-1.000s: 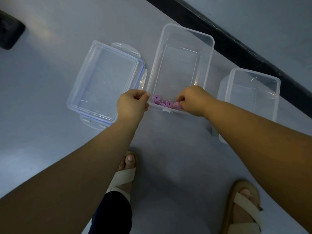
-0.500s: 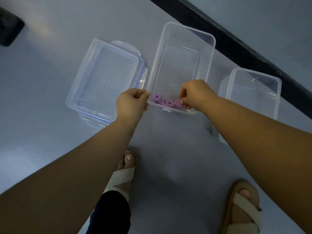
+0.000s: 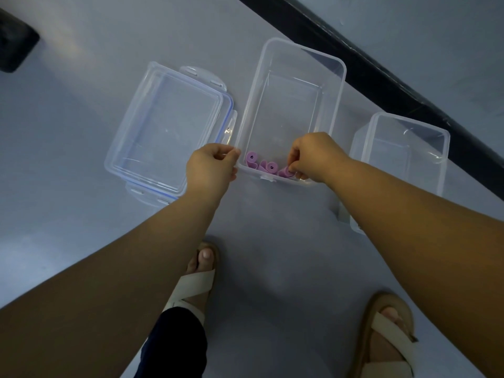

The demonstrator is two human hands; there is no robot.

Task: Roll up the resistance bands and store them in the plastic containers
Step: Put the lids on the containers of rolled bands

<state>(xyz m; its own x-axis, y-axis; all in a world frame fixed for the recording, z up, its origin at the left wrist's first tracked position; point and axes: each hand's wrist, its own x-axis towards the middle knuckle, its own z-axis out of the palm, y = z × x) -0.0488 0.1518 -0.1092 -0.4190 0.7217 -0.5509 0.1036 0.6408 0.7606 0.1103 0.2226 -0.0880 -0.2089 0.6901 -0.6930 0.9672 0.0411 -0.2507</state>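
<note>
A clear plastic container (image 3: 338,77) stands open on the grey floor in the middle. Rolled purple resistance bands (image 3: 263,165) lie side by side along its near wall. My right hand (image 3: 313,156) reaches over the near rim into the container, and its fingertips pinch the rightmost purple roll (image 3: 285,172). My left hand (image 3: 211,166) grips the container's near left corner, fingers curled over the rim.
A clear lid with a blue seal (image 3: 169,129) lies flat to the left of the container. A second clear container (image 3: 409,156) stands to the right. A dark baseboard (image 3: 395,85) runs diagonally behind. My sandalled feet (image 3: 196,279) are below.
My right hand lifted slightly off the rolls half a second ago and has dropped back onto the rightmost roll. The left hand has stayed on the corner.
</note>
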